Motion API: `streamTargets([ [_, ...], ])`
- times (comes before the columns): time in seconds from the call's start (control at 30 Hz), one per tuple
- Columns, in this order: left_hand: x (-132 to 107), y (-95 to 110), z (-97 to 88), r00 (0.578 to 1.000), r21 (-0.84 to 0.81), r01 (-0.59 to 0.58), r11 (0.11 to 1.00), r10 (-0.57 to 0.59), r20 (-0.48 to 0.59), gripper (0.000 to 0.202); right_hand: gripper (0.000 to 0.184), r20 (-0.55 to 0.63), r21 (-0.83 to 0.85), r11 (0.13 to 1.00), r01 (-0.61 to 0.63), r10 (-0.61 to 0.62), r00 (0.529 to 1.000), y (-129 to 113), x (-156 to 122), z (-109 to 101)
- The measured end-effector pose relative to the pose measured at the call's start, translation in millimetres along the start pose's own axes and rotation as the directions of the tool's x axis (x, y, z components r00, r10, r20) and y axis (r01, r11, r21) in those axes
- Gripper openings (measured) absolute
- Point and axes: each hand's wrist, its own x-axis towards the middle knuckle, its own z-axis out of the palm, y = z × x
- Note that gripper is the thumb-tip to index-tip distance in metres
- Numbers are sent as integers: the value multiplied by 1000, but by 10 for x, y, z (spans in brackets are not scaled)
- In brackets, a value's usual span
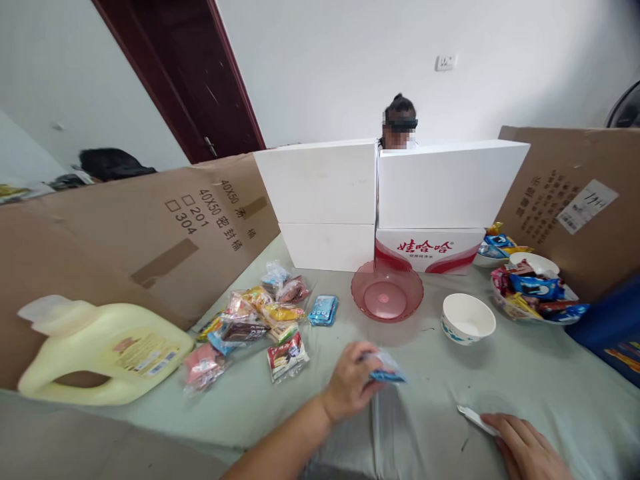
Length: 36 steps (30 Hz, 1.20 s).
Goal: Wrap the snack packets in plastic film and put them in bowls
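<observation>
Above the near middle of the table, my left hand (353,381) is closed on a small clear and blue snack packet (387,371), pinched by its left side. At the lower right, my right hand (531,448) has its fingers on a slim white stick-like tool (474,418), whose far end points left; its exact kind is unclear. Beyond my left hand are a translucent red plate (358,301) and a small blue snack packet (323,311). A white bowl (469,319) with a patterned outside stands above my right hand.
A heap of wrapped snacks (250,320) lies at left, beside a pale yellow jug (107,353) on its side. Filled snack bowls (515,312) stand at right. White boxes (325,200) and cardboard panels (200,227) wall the table. Another person (399,123) is behind the boxes.
</observation>
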Motion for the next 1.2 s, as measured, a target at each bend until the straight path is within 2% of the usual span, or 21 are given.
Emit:
streamTargets([
  [0.07,-86,104,184,972,9,-115,993,111,205,45,33,14,39,998,-40,40,999,-198,148,-107],
  [0.1,-127,131,211,950,12,-138,990,129,284,55,33,23,66,997,-50,48,999,-302,228,-160],
  [0.2,-230,147,100,919,25,-112,993,94,382,71,34,59,159,987,-22,13,998,-650,495,-289],
  [0.27,-283,150,-27,923,14,-100,995,87,375,68,39,86,215,976,40,-59,994,-916,685,-329],
  [0.37,-363,190,-133,957,-23,-85,996,88,277,44,52,142,236,955,178,-215,966,-1296,936,-313],
  [0.47,-458,242,-106,986,-15,-18,1000,20,163,17,54,203,200,939,279,-319,926,-1449,1057,-269],
  [0.53,-526,260,-50,992,-16,44,999,-41,123,8,55,209,169,951,257,-290,934,-1328,1032,-262],
  [0.6,-588,259,16,987,-18,146,989,-144,72,11,57,199,133,977,168,-193,961,-1041,924,-282],
  [0.67,-627,247,84,956,-8,292,956,-292,0,35,53,195,75,996,46,-60,979,-678,763,-313],
  [0.73,-621,232,146,909,-6,416,909,-416,-28,62,46,184,0,998,-63,62,981,-354,599,-337],
  [0.8,-561,222,195,886,-38,463,885,-462,36,68,40,121,-80,989,-126,135,983,-170,486,-345],
  [0.87,-460,219,226,885,-94,461,882,-449,124,56,33,7,-115,985,-131,132,991,-176,453,-346],
  [0.93,-346,216,239,895,-146,439,886,-417,157,48,26,-116,-56,996,-70,63,991,-369,489,-357],
  [1.03,-219,189,227,923,-160,384,909,-376,84,49,21,-222,139,980,142,-109,969,-879,592,-393],
  [1.13,-203,119,187,928,-106,370,923,-373,-9,37,24,-145,260,894,364,-336,931,-1381,677,-392],
  [1.2,-250,60,147,916,-61,396,916,-398,-44,28,25,-70,289,866,409,-407,911,-1570,730,-337],
])
